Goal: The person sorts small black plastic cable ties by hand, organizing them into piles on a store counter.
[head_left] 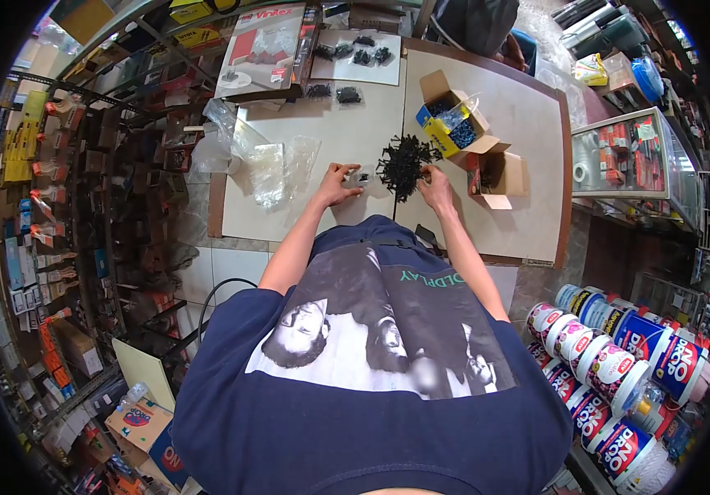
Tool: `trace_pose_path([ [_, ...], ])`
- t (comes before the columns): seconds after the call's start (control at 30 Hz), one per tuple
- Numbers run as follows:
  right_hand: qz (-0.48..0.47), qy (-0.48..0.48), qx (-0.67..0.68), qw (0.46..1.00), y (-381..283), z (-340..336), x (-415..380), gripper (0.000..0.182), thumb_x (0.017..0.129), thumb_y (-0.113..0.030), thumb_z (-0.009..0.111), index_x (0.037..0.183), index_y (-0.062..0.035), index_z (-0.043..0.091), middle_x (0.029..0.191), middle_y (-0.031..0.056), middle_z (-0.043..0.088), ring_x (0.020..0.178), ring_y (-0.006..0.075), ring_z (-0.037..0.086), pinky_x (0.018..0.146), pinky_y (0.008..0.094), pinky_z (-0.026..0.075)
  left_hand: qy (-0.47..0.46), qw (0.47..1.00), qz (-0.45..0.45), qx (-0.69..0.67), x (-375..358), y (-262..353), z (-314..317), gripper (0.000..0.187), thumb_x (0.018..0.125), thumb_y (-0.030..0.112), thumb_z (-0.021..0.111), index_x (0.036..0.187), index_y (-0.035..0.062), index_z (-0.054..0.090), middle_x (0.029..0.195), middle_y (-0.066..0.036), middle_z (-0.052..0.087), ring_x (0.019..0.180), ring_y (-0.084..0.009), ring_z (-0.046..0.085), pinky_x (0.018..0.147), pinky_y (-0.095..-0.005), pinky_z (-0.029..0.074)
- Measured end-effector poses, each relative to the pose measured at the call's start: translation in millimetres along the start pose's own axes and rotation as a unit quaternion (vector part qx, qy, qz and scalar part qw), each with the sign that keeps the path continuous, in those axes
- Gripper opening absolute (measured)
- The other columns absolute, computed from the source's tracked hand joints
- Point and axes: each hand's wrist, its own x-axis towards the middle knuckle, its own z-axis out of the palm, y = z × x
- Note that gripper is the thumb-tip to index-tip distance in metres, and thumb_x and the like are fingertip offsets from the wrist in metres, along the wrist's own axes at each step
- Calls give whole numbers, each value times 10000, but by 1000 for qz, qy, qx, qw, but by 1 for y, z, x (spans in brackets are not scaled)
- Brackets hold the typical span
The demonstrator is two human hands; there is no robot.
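Observation:
A loose pile of black screws [404,167] lies on the table in front of me. To its left, my left hand [340,185] is closed on the edge of a small clear plastic bag [360,177], which has a few dark pieces in it. My right hand [436,190] is at the right edge of the pile with its fingers curled together and touching the screws. Whatever sits between those fingertips is too small to make out. Flat clear plastic bags [269,172] lie left of my left hand.
Right of the pile stand an open yellow-blue box [450,132] of dark screws and an open cardboard box [499,175]. Filled small bags [361,56] lie on a white sheet at the back, beside a Vinilex box [261,51]. Paint buckets [610,371] are stacked at right.

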Motion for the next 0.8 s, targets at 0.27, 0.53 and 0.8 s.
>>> trace_pose_path([
  [0.27,-14,14,-27,999,18,3,-1,220,735,-88,666,934,-20,603,793,104,629,702,224,607,648,337,481,-2,1000,-2,5,1,0,-1,675,633,277,791,1238,233,497,1142,-126,400,972,-252,521,911,-355,445],
  [0.53,22,27,-34,999,21,-2,-7,199,738,-102,652,917,-22,614,808,139,622,728,241,615,663,342,486,-4,1000,-3,7,0,4,-2,688,626,262,797,1242,229,492,1142,-127,399,986,-259,519,912,-359,444],
  [0.8,-48,27,-42,998,11,-3,-7,214,725,-102,664,917,-20,615,903,156,595,820,276,602,721,353,487,-12,1000,-14,-5,-1,6,-3,706,606,265,809,1238,222,496,1142,-130,398,995,-262,515,917,-362,441],
])
